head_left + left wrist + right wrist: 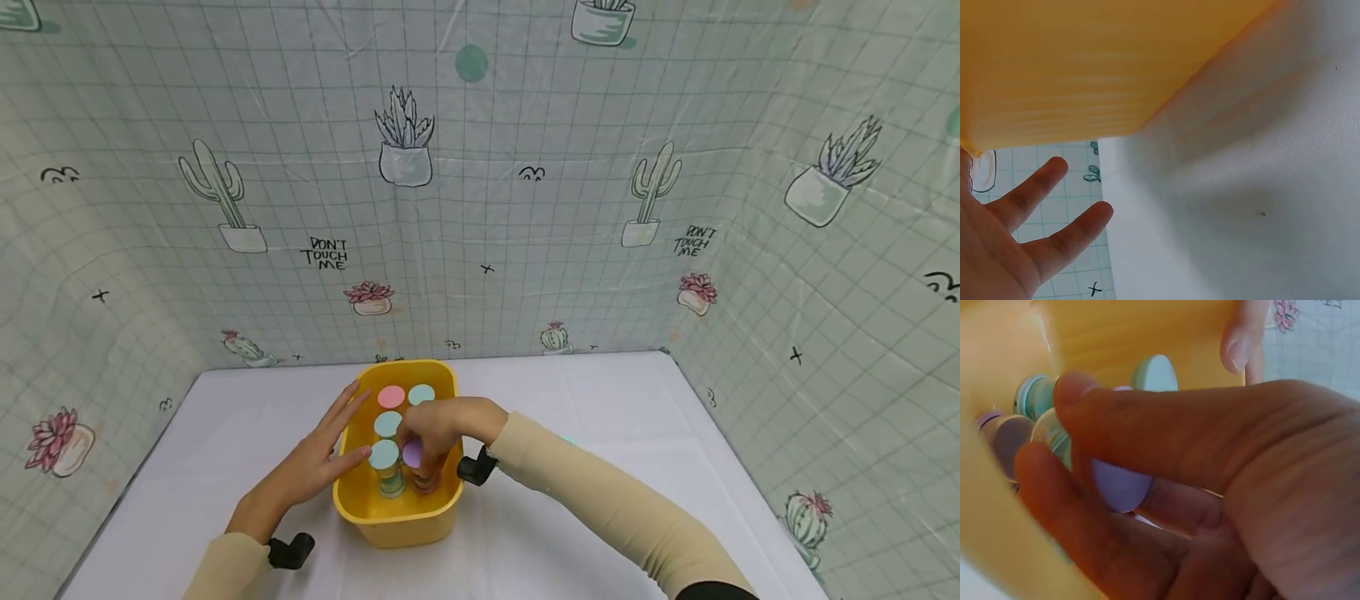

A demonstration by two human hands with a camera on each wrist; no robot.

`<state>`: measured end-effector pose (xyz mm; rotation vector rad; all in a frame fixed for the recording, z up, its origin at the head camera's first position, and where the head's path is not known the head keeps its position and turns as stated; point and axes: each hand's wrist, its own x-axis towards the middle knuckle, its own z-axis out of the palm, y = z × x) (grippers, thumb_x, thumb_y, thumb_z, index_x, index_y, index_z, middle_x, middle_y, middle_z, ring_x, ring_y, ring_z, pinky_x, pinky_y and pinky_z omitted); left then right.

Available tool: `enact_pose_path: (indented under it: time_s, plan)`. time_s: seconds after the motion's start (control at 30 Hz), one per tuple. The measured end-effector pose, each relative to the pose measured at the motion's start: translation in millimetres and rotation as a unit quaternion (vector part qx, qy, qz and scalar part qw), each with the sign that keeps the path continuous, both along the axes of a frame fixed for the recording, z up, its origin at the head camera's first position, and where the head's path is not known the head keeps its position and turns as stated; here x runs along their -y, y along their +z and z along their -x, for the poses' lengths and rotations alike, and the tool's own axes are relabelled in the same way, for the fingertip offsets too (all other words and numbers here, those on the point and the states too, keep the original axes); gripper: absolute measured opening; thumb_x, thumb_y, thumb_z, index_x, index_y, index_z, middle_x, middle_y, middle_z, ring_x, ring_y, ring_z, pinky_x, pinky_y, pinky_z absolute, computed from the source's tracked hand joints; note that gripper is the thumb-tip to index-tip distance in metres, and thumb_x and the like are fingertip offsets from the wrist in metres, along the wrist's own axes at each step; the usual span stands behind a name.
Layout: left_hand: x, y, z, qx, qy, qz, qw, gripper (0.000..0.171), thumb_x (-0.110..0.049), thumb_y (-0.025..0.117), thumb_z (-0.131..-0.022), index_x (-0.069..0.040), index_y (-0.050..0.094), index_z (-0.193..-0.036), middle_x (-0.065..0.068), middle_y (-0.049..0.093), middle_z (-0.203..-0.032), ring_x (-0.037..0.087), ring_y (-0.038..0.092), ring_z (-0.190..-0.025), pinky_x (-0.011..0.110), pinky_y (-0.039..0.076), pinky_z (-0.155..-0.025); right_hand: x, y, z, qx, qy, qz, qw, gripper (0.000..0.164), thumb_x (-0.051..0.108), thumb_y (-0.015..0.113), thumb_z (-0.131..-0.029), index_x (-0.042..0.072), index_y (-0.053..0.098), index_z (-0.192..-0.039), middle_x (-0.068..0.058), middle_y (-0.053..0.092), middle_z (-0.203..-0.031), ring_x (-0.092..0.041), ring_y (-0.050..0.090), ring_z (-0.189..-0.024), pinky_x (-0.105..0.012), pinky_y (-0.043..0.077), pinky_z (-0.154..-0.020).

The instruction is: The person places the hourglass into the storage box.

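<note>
A yellow plastic basin [408, 533] holds several small clear jars with round lids: a pink lid [391, 397], mint-blue lids such as the front one [384, 455], and a purple lid [412, 453]. My right hand [437, 427] reaches down into the basin from the right, fingers curled. Between its thumb and index fingertips shows a small clear jar [1054, 437] with a green band; the purple lid sits between the thumb and the lower fingers. My left hand [318, 462] lies along the basin's left rim, fingers spread and thumb reaching over the edge.
A white cloth [562, 517] covers the table under the basin. Behind and at both sides hang grid-patterned curtains [480, 217] with cactus drawings. A small teal thing [567, 439] peeks out behind my right sleeve. Each wrist wears a black camera, the left one [291, 552] near the basin's front.
</note>
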<state>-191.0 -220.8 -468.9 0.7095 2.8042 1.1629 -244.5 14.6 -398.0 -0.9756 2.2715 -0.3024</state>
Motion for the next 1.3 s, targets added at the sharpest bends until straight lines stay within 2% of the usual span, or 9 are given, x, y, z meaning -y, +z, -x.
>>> enact_pose_path:
  time_s: [0.1, 0.23, 0.5, 0.73, 0.97, 1.13, 1.3]
  plan:
    - [-0.1, -0.6, 0.8, 0.004, 0.002, -0.001, 1.0000, 0.077, -0.037, 0.062, -0.099, -0.020, 0.024, -0.165, 0.013, 0.007, -0.174, 0.056, 0.024, -0.151, 0.077, 0.045, -0.098, 0.4, -0.1, -0.2, -0.012, 0.006, -0.004, 1.000, 0.019, 0.011, 0.084, -0.085, 0.016, 0.074, -0.100, 0.006, 0.065, -0.093, -0.009, 0.059, -0.083, -0.017, 0.054, -0.070]
    - [-0.1, -1.9, 1.3, 0.008, 0.004, -0.002, 1.0000, 0.078, -0.038, 0.061, -0.099, -0.021, 0.023, -0.165, 0.012, 0.005, -0.174, 0.056, 0.024, -0.151, 0.077, 0.045, -0.098, 0.4, 1.2, -1.7, -0.005, -0.005, -0.005, 1.000, 0.019, 0.008, 0.085, -0.084, 0.016, 0.073, -0.097, 0.004, 0.064, -0.093, -0.011, 0.059, -0.079, -0.020, 0.055, -0.065]
    - [-0.2, -1.7, -0.2, 0.007, -0.004, -0.012, 0.9999, 0.077, -0.034, 0.062, -0.100, -0.019, 0.023, -0.165, 0.014, 0.005, -0.174, 0.058, 0.024, -0.150, 0.078, 0.046, -0.095, 0.1, 2.7, -4.4, 0.008, -0.020, -0.004, 1.000, 0.028, 0.004, 0.082, -0.086, 0.010, 0.075, -0.112, 0.003, 0.064, -0.096, -0.013, 0.061, -0.075, -0.021, 0.058, -0.062]
    - [0.1, -1.8, 2.5, 0.011, -0.006, -0.019, 0.9997, 0.078, -0.033, 0.061, -0.100, -0.021, 0.022, -0.166, 0.013, 0.003, -0.175, 0.057, 0.023, -0.150, 0.077, 0.048, -0.094, -1.7, 11.6, -1.0, 0.001, -0.005, 0.006, 1.000, 0.023, 0.013, 0.080, -0.090, 0.012, 0.075, -0.112, 0.003, 0.067, -0.100, -0.013, 0.060, -0.069, -0.021, 0.056, -0.062]
    - [1.1, -1.5, 2.2, 0.017, -0.006, -0.024, 0.9996, 0.079, -0.035, 0.061, -0.100, -0.022, 0.020, -0.166, 0.013, 0.003, -0.175, 0.059, 0.022, -0.150, 0.078, 0.047, -0.094, -6.4, 21.6, 2.3, 0.007, -0.007, 0.028, 1.000, 0.030, 0.019, 0.080, -0.090, 0.014, 0.075, -0.119, 0.003, 0.070, -0.120, -0.010, 0.063, -0.080, -0.020, 0.058, -0.068]
    - [0.5, -2.1, 2.7, 0.016, -0.006, -0.025, 0.9995, 0.079, -0.035, 0.061, -0.100, -0.023, 0.021, -0.166, 0.012, 0.003, -0.175, 0.058, 0.023, -0.150, 0.078, 0.047, -0.094, -6.9, 22.6, 1.1, 0.013, -0.008, 0.030, 0.999, 0.024, 0.021, 0.080, -0.090, 0.014, 0.077, -0.114, 0.005, 0.072, -0.112, -0.009, 0.064, -0.086, -0.019, 0.058, -0.072]
    - [0.6, -1.7, 2.3, 0.018, -0.008, -0.024, 0.9995, 0.078, -0.035, 0.061, -0.100, -0.020, 0.021, -0.166, 0.012, 0.003, -0.175, 0.057, 0.024, -0.150, 0.078, 0.046, -0.095, -6.5, 20.7, 2.4, 0.014, -0.010, 0.021, 1.000, 0.022, 0.024, 0.080, -0.091, 0.017, 0.077, -0.111, 0.007, 0.071, -0.108, -0.009, 0.064, -0.084, -0.020, 0.057, -0.072]
